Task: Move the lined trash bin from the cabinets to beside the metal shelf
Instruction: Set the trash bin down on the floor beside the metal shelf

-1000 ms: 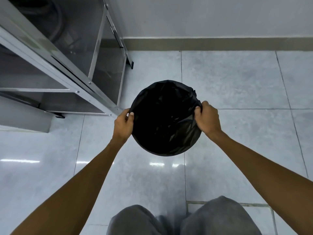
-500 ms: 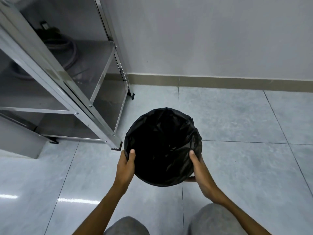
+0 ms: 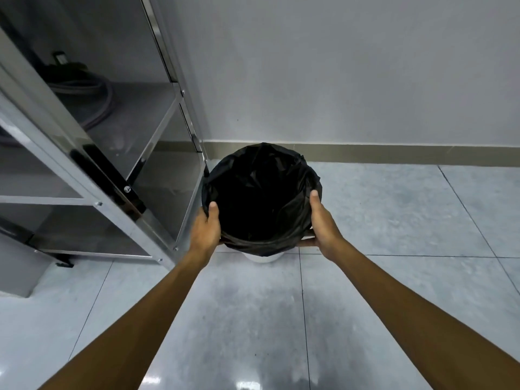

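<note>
The trash bin [image 3: 263, 256] is round and white, with a black plastic liner [image 3: 260, 192] folded over its rim; only a strip of white shows at its near bottom edge. It stands on or just above the tiled floor, right beside the metal shelf [image 3: 112, 192], close to the wall. My left hand [image 3: 205, 230] grips the bin's left rim, thumb over the liner. My right hand [image 3: 320, 223] grips the right rim the same way. Both arms are stretched forward.
The metal shelf's front right leg [image 3: 180, 243] is just left of the bin. A coiled hose [image 3: 90, 99] lies on a shelf board. The grey wall with a tan baseboard [image 3: 394, 154] runs behind. Glossy grey floor tiles [image 3: 394, 215] spread to the right and near me.
The bin has moved forward, away from me and toward the wall, and now sits next to the shelf's right side. My arms have stretched out; both hands still hold the rim.
</note>
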`<state>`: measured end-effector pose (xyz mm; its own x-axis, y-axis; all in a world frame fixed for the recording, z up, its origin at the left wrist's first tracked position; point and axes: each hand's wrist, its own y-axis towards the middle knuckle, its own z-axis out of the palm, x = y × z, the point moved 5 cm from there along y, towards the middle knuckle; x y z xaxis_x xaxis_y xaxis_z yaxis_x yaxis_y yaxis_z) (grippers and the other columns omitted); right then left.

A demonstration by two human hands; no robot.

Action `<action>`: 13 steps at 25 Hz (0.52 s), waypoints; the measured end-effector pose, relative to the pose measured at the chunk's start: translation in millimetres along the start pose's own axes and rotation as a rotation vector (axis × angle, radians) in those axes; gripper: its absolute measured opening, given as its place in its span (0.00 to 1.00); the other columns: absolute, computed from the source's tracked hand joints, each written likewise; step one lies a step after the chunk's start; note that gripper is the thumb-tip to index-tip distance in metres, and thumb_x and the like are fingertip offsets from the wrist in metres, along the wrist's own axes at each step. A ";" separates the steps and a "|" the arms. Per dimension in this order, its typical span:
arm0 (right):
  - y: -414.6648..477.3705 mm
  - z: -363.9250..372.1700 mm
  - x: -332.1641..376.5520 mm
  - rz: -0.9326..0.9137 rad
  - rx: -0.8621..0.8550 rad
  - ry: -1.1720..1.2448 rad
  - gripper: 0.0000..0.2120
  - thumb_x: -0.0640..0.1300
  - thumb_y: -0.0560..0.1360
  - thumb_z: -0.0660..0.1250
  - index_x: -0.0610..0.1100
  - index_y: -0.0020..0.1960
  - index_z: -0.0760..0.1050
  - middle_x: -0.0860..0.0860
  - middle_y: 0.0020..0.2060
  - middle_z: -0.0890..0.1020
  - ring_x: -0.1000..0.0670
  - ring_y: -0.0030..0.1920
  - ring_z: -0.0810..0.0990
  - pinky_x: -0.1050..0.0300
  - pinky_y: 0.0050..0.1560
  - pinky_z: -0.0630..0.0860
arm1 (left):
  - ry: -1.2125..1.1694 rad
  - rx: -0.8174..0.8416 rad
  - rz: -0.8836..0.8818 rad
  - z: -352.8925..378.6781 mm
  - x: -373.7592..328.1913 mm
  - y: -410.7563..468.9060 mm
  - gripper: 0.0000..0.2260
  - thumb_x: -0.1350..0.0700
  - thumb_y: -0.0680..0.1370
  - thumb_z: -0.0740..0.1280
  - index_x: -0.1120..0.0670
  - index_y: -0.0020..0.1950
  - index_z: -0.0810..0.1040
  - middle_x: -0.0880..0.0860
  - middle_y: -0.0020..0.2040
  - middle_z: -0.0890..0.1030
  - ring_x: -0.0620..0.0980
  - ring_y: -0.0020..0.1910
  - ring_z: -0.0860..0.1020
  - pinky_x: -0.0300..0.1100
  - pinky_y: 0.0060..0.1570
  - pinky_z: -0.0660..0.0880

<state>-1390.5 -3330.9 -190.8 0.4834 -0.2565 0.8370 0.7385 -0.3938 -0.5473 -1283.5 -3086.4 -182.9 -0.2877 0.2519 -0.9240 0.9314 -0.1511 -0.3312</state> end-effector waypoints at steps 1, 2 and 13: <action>7.1 0.4 5.8 -0.012 -0.005 0.004 0.37 0.76 0.72 0.50 0.53 0.68 0.75 0.46 0.57 0.84 0.41 0.52 0.85 0.39 0.46 0.85 | -0.014 0.010 0.006 3.6 -4.7 7.8 0.30 0.34 0.79 0.54 0.49 0.77 0.62 0.55 0.73 0.72 0.60 0.69 0.73 0.64 0.62 0.76; 13.9 0.8 10.7 -0.020 -0.006 0.009 0.35 0.75 0.74 0.50 0.53 0.67 0.76 0.47 0.56 0.84 0.41 0.52 0.85 0.38 0.46 0.85 | -0.026 0.014 0.007 7.2 -8.3 15.8 0.28 0.37 0.81 0.53 0.49 0.78 0.61 0.56 0.74 0.71 0.61 0.70 0.73 0.64 0.61 0.76; 59.6 1.3 33.7 -0.013 -0.046 0.022 0.35 0.72 0.77 0.49 0.48 0.68 0.75 0.45 0.55 0.83 0.38 0.50 0.85 0.36 0.42 0.84 | -0.021 -0.039 -0.008 19.2 -26.3 66.4 0.32 0.29 0.75 0.51 0.44 0.75 0.65 0.55 0.71 0.74 0.62 0.66 0.76 0.65 0.55 0.79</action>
<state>-1329.6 -3361.9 -195.2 0.4633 -0.2702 0.8440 0.7221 -0.4371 -0.5363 -1218.3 -3121.4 -184.3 -0.2992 0.2324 -0.9255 0.9370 -0.1116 -0.3310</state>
